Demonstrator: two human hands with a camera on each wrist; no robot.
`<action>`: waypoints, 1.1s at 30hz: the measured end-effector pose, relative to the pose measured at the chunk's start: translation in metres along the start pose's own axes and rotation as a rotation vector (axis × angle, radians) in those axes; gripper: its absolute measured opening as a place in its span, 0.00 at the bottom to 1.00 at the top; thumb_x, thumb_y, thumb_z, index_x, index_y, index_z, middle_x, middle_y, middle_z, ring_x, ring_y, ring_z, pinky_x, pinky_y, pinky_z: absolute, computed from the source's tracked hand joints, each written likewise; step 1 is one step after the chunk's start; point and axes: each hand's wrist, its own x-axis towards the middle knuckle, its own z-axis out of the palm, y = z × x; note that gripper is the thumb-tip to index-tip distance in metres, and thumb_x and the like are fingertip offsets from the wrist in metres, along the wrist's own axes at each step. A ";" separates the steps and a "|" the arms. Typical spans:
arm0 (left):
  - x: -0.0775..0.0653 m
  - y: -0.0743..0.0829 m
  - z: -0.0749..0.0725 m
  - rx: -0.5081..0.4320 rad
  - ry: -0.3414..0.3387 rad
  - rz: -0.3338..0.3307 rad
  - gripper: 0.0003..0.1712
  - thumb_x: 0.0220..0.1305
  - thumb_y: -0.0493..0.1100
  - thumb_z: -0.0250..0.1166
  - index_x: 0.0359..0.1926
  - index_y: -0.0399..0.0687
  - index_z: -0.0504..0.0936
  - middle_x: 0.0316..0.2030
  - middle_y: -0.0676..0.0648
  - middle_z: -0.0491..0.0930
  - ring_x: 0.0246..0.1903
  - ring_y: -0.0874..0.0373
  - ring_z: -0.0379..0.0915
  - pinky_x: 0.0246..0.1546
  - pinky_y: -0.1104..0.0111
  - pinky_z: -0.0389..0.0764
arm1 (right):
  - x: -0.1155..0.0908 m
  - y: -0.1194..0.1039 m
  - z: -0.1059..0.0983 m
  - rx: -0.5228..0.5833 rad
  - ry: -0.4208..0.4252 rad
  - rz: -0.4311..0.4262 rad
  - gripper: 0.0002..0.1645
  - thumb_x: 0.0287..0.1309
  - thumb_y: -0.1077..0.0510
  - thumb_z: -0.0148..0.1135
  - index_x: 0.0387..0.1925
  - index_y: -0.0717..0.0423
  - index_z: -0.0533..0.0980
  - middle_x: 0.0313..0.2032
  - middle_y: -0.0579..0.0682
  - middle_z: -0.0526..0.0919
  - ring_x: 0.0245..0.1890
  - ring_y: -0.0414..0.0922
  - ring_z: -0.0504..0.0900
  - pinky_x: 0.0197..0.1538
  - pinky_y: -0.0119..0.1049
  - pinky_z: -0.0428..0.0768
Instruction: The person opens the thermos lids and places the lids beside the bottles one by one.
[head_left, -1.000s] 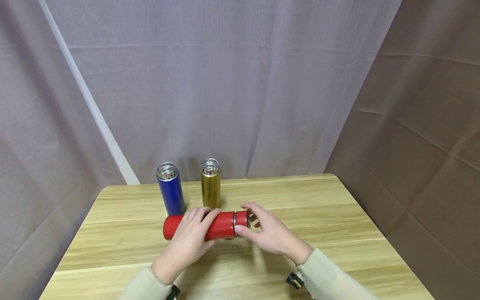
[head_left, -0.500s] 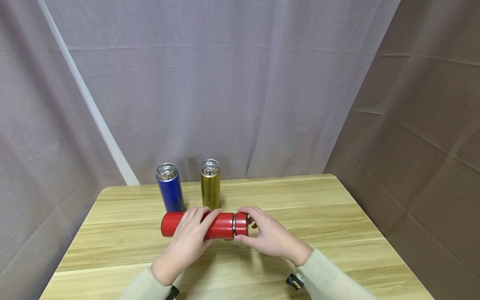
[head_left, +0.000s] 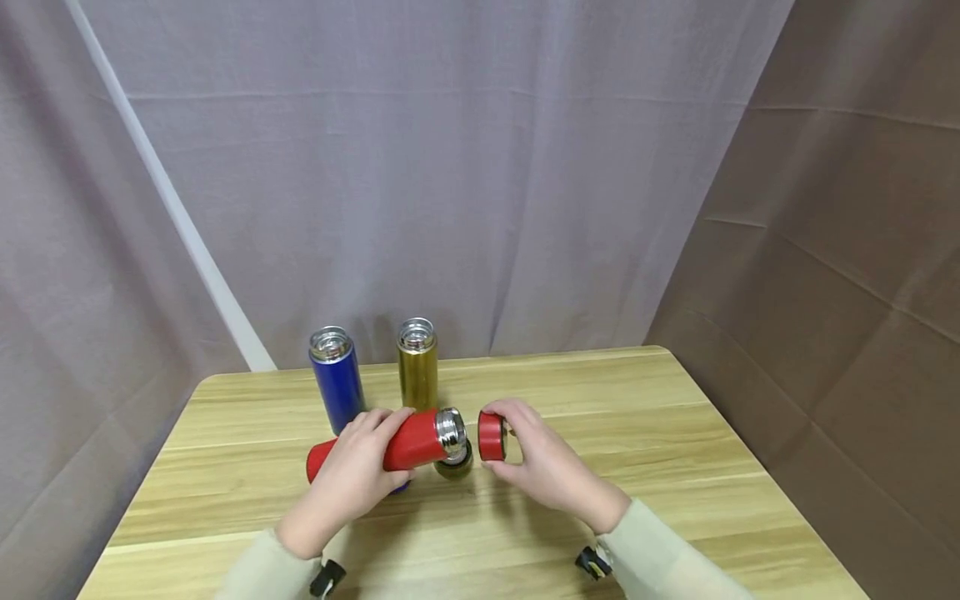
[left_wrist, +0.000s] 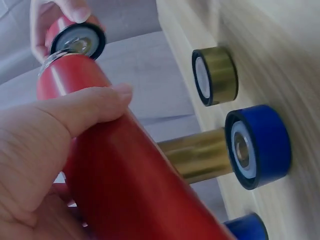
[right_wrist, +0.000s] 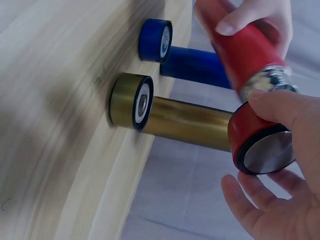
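Observation:
My left hand [head_left: 354, 473] grips the body of a red thermos bottle [head_left: 414, 440], held tilted above the table. Its bare silver neck [head_left: 451, 432] points to the right. A short gap away, my right hand [head_left: 546, 460] pinches the red lid [head_left: 491, 437] between thumb and fingers. In the left wrist view the lid [left_wrist: 75, 39] shows its black-rimmed underside beside the bottle's mouth. Below the red bottle, a gold lid [right_wrist: 131, 101] and a blue lid [right_wrist: 155, 40] rest on the table, inner sides up.
Behind the hands stand a blue thermos bottle [head_left: 337, 385] and a gold thermos bottle [head_left: 417, 371], both upright and lidless. The wooden table [head_left: 637, 467] reaches back to a grey curtain [head_left: 465, 167]. A brown curtain [head_left: 847, 250] hangs along the right side.
The red lid has come off the bottle, leaving the silver neck bare. My left hand has drawn the bottle left and tilted its mouth upward. The lids beneath have come into sight.

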 end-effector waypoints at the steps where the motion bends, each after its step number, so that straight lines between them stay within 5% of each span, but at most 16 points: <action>1: 0.000 0.000 -0.001 -0.017 0.003 -0.011 0.46 0.36 0.46 0.81 0.61 0.50 0.74 0.47 0.50 0.78 0.45 0.51 0.72 0.50 0.57 0.71 | 0.000 0.000 -0.001 0.008 -0.001 0.019 0.43 0.46 0.57 0.75 0.63 0.45 0.65 0.55 0.39 0.70 0.53 0.38 0.73 0.56 0.36 0.74; 11: 0.008 0.004 -0.003 -0.127 0.061 -0.074 0.45 0.39 0.48 0.80 0.61 0.50 0.73 0.49 0.49 0.78 0.47 0.53 0.73 0.50 0.56 0.72 | -0.004 0.008 0.000 0.006 0.000 0.129 0.50 0.48 0.52 0.74 0.71 0.46 0.60 0.56 0.44 0.66 0.45 0.36 0.76 0.50 0.35 0.78; 19: 0.028 0.019 -0.001 -0.393 0.129 -0.166 0.44 0.43 0.54 0.79 0.62 0.53 0.70 0.48 0.54 0.78 0.45 0.58 0.75 0.45 0.59 0.78 | -0.006 0.017 0.004 0.044 -0.008 0.156 0.45 0.44 0.54 0.75 0.65 0.53 0.66 0.53 0.45 0.67 0.41 0.35 0.76 0.47 0.32 0.79; 33: 0.077 0.041 0.045 -0.768 0.117 -0.273 0.42 0.49 0.48 0.77 0.63 0.52 0.66 0.50 0.54 0.76 0.47 0.59 0.76 0.46 0.60 0.79 | -0.011 0.043 0.019 0.104 -0.063 0.233 0.40 0.46 0.55 0.75 0.59 0.61 0.67 0.49 0.50 0.72 0.41 0.39 0.76 0.44 0.34 0.80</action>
